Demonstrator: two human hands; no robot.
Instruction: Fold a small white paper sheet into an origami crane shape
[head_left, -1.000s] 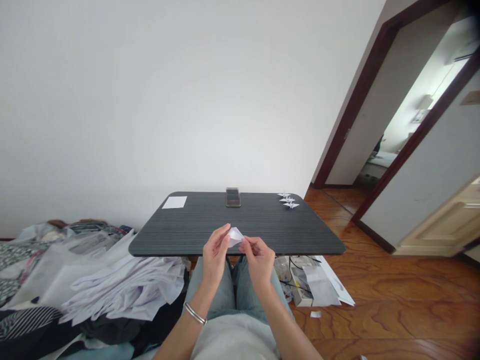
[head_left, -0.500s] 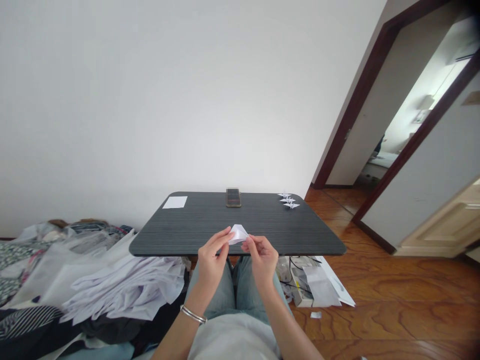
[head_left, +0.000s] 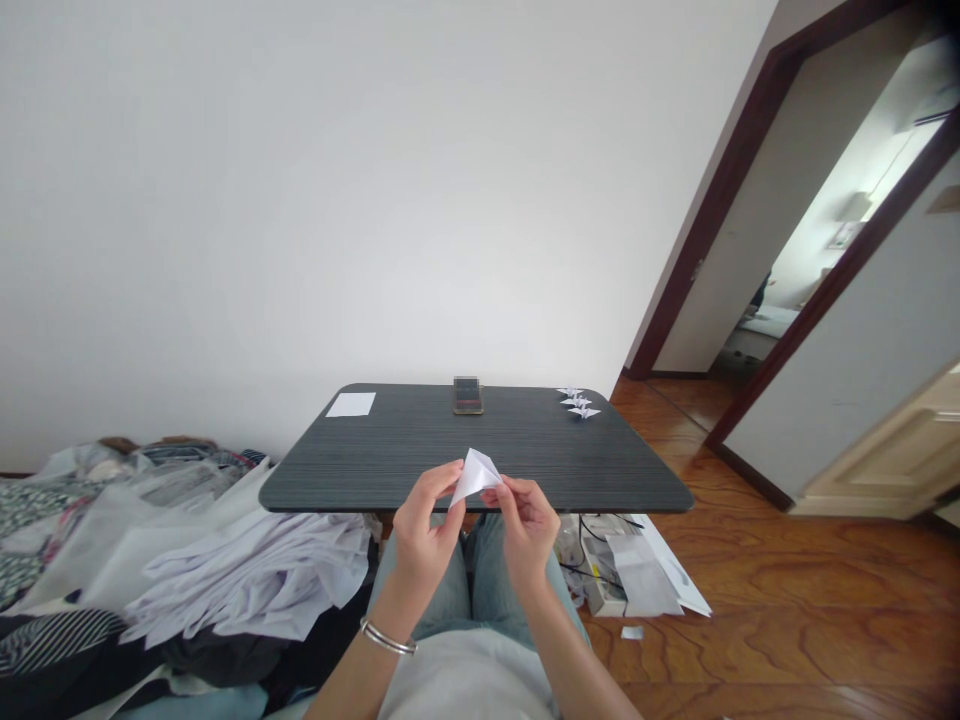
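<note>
A small folded piece of white paper (head_left: 475,475) is held up over the front edge of the dark table (head_left: 405,450). My left hand (head_left: 426,525) pinches its left side between thumb and fingers. On the right side, my right hand (head_left: 527,520) grips it with thumb and fingertips. One flap of the paper points down toward my left thumb. Three folded paper cranes (head_left: 579,402) stand in a row at the table's back right. A flat white sheet of paper (head_left: 351,404) lies at the back left.
A phone (head_left: 468,395) leans upright at the table's back middle, by the wall. Piled clothes and fabric (head_left: 247,570) lie left of the table. Under its right side are a box with cables (head_left: 604,575) and white sheets. A doorway (head_left: 750,220) stands at the right.
The folded paper has changed shape: its left flap now opens out and points down to the left. My left fingers have shifted slightly around it, while my right hand keeps its hold.
</note>
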